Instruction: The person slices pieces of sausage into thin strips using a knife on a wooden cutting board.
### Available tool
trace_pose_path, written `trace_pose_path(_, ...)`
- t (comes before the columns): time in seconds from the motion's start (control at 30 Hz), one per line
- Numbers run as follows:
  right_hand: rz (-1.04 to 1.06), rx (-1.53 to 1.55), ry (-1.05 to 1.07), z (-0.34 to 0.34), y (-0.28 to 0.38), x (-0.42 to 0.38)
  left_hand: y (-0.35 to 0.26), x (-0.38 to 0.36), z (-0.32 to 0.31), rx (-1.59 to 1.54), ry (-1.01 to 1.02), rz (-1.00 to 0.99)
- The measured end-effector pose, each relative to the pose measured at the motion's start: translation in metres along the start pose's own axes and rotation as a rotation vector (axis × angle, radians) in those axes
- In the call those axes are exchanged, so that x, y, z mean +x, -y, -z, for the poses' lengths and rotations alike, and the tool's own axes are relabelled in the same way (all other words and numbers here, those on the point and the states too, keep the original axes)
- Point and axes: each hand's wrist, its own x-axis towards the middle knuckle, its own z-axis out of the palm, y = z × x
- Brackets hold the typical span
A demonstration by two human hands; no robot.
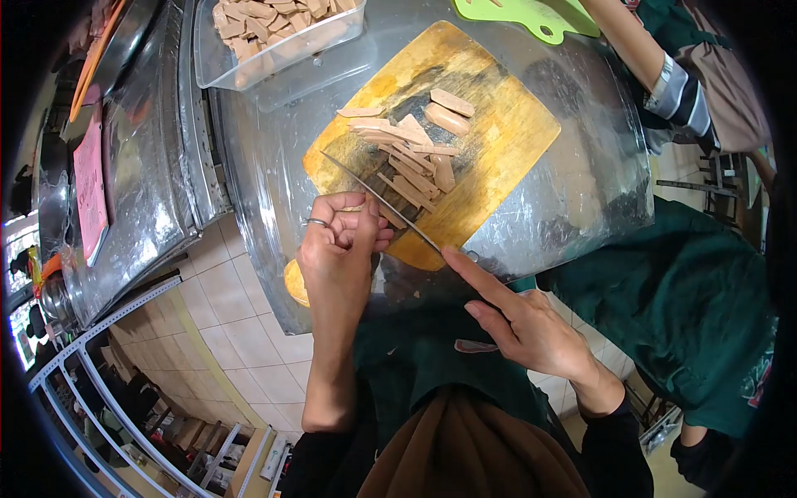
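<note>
My right hand (pixel 531 328) is closed around the handle of a knife (pixel 378 196), its index finger stretched along the back of the blade. The handle is hidden in my palm. The blade slants over the lower left part of a worn yellow cutting board (pixel 498 153). Beside the blade, my left hand (pixel 340 241) has its fingers curled and its thumb pressed in, at a pinkish-tan sausage-like slice (pixel 393 217). Beyond the knife lies a loose pile of cut strips (pixel 411 170). Two thicker pieces (pixel 448 118) lie farther up the board.
A clear plastic tub (pixel 282 46) full of similar pieces stands at the far left of the metal table (pixel 573 191). At the far edge is a green cutting board (pixel 531 12). Another person's arm (pixel 627 41) reaches in from the right. A pink sheet (pixel 90 191) hangs at the left.
</note>
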Motion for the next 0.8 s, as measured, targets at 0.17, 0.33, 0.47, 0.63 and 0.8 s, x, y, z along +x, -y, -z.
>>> trace_pose_path(0.17,0.102,0.016,-0.06,-0.007,-0.003,0.004,-0.001,-0.001,0.001,0.051,0.005,-0.023)
trace_pose_path(0.33,0.083,-0.019,-0.07,-0.015,-0.006,0.005,-0.001,0.0,0.002,0.021,0.047,0.004)
trace_pose_path(0.47,0.098,-0.052,-0.098,-0.017,-0.005,0.009,-0.008,0.001,0.002,0.021,0.078,0.067)
trace_pose_path(0.63,0.011,-0.045,-0.018,-0.008,0.005,0.035,-0.009,0.002,0.004,0.021,0.072,0.08)
trace_pose_path(0.8,-0.083,-0.048,0.039,-0.006,0.007,0.045,-0.007,0.003,0.002,0.031,0.041,0.045)
